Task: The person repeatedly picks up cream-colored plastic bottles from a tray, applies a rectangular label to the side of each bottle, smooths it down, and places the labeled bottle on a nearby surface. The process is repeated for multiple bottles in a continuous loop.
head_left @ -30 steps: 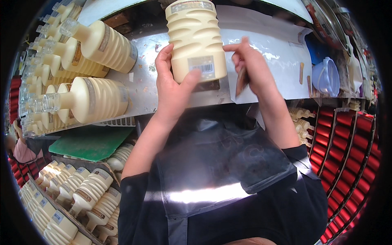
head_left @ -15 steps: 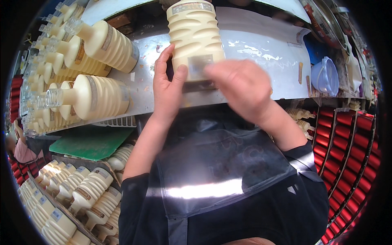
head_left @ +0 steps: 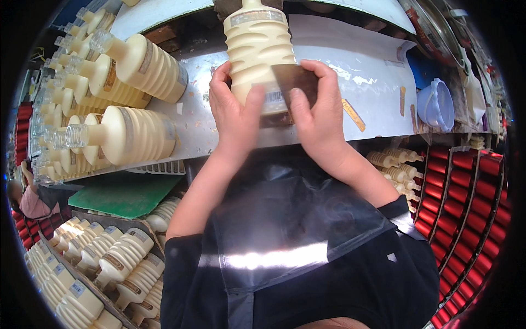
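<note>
A cream bottle with a wavy ridged body lies in front of me on the worktable, its neck pointing away. My left hand wraps its fingers round the bottle's lower left side, the thumb blurred over the front. My right hand grips a thin, dark brown flat piece against the bottle's right side, thumb in front. What that piece is, I cannot tell. Between the two thumbs shows a small barcode label near the bottle's base.
Several similar bottles with clear glass-like necks crowd the table's left. Below them are a green board and a crate of bottles. Orange strips and a lilac bucket sit at right. Red cylinders fill a rack.
My right hand has moved from over the label to the bottle's right side, where the dark brown piece now shows. The barcode and an orange strip have come into view.
</note>
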Tool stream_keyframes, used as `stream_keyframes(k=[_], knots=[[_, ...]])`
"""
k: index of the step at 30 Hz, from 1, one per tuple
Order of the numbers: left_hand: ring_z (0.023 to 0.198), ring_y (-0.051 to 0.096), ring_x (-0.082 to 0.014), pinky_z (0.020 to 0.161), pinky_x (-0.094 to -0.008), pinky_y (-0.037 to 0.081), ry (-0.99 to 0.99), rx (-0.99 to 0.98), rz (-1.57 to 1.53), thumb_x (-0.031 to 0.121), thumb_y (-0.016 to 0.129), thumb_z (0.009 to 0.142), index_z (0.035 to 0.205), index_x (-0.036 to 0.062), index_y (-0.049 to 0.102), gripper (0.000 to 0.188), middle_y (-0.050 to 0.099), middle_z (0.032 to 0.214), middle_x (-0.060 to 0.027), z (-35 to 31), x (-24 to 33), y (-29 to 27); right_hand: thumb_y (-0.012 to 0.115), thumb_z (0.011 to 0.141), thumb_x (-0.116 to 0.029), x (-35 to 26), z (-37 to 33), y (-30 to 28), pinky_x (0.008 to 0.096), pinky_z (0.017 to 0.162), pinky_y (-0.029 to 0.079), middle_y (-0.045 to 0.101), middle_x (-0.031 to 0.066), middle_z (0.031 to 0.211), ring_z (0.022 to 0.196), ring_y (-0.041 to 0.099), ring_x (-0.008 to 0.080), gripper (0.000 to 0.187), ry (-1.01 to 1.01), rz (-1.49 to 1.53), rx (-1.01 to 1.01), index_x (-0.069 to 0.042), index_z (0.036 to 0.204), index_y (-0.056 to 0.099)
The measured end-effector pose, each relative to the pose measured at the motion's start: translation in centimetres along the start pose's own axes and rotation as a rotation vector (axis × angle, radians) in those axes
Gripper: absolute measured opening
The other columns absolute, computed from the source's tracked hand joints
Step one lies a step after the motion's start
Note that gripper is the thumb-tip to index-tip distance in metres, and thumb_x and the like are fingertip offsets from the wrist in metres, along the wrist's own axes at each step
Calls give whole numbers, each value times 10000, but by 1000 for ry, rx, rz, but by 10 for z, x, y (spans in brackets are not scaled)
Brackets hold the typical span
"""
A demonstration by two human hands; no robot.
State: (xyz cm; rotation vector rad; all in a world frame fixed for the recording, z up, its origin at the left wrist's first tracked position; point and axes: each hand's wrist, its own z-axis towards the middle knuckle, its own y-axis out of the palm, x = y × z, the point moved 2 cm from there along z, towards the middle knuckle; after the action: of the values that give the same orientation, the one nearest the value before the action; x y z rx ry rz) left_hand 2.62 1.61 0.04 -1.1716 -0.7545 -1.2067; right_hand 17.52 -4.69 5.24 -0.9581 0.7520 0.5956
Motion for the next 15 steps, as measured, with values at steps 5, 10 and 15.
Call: stream_keyframes(k=[5, 10, 15], knots=[[1232, 489, -299, 1100, -447, 379, -74, -16, -142, 349, 684, 924, 1435, -35, 343, 724, 507, 1307, -205, 2, 0, 1, 601, 956, -55, 23, 12, -3, 370, 972, 496, 583, 170, 1221, 1093, 611, 246, 405, -61, 5, 2, 15, 1336, 478], [1215, 516, -250, 1096, -404, 410, -157, -29, -325, 284, 697, 943, 1418, -27, 363, 660, 513, 1317, -184, 4, 0, -3, 658, 919, 28, 22, 23, -16, 366, 868, 562, 671, 124, 1106, 1004, 695, 234, 380, -215, -41, 56, 13, 1280, 543], [1203, 520, -222, 1098, -369, 410, -145, -19, -374, 220, 696, 957, 1396, -14, 406, 575, 534, 1302, -171, 8, -3, -6, 737, 737, 93, -8, 3, -27, 351, 792, 588, 731, 110, 990, 934, 730, 267, 298, -718, -116, -217, -19, 1011, 702]])
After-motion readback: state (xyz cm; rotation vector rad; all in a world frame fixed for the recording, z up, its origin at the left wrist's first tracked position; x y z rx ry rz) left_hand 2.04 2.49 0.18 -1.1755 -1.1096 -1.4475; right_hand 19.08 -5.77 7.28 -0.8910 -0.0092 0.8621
